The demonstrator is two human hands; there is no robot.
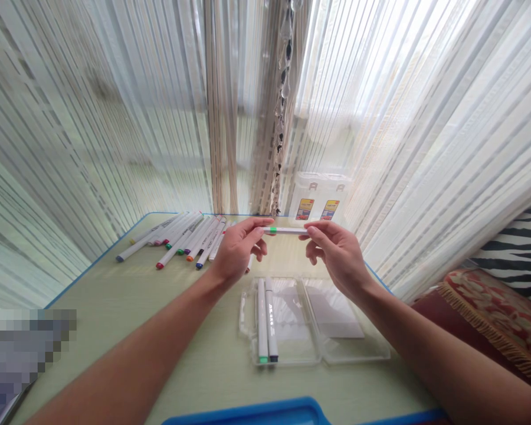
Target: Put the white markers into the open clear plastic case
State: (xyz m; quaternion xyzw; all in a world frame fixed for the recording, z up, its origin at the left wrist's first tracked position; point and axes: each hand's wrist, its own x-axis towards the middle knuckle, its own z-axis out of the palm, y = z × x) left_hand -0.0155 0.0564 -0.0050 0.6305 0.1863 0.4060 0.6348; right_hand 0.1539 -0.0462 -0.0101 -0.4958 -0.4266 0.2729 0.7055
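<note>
A white marker (pixel 287 231) with a green band near its left end lies level between my two hands, above the table. My left hand (pixel 243 245) pinches its green-banded end, and my right hand (pixel 334 248) grips the other end between thumb and fingers. Below them an open clear plastic case (pixel 292 352) rests on the table. Two markers lie side by side in its left half: a green-ended marker (pixel 262 321) and a black-ended marker (pixel 271 324). To the left of my left hand is a loose pile of white markers (pixel 181 239) with coloured ends, partly hidden by that hand.
The pale table (pixel 128 330) has a blue edge. Two clear cases with labels (pixel 321 198) stand upright at the back, by the striped string curtain (pixel 168 118). A blue tray (pixel 248 413) is at the near edge. Patterned fabric (pixel 508 307) lies at the right.
</note>
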